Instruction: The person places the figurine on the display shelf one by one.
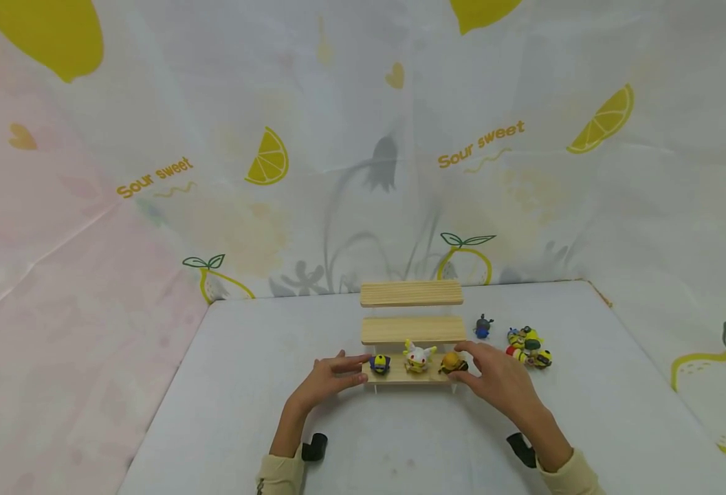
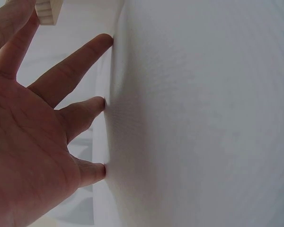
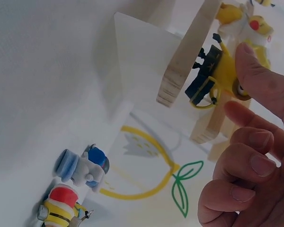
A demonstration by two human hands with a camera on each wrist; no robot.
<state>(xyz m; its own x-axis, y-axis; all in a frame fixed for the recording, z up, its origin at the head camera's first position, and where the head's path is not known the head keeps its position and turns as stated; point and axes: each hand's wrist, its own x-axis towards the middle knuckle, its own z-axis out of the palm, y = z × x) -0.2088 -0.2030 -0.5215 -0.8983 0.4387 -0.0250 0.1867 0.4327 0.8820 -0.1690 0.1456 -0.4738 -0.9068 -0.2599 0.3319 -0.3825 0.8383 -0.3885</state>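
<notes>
A wooden three-tier display shelf (image 1: 412, 328) stands on the table. Along its lowest board sit a purple-and-yellow figurine (image 1: 379, 364), a white-and-yellow eared figurine (image 1: 418, 357) and a yellow figurine with dark clothing (image 1: 452, 362). My right hand (image 1: 500, 379) pinches that yellow figurine (image 3: 223, 71) between thumb and index finger, at the board's right end; its other fingers are curled. My left hand (image 1: 328, 379) touches the board's left end with thumb and index finger. In the left wrist view, the left hand's (image 2: 33, 123) other fingers spread out, their tips against the white table surface.
Right of the shelf stands a dark grey-and-blue figurine (image 1: 482, 326). Farther right lies a cluster of several small figurines (image 1: 530, 344). The white table (image 1: 245, 344) meets a lemon-printed cloth backdrop (image 1: 338, 227) behind the shelf.
</notes>
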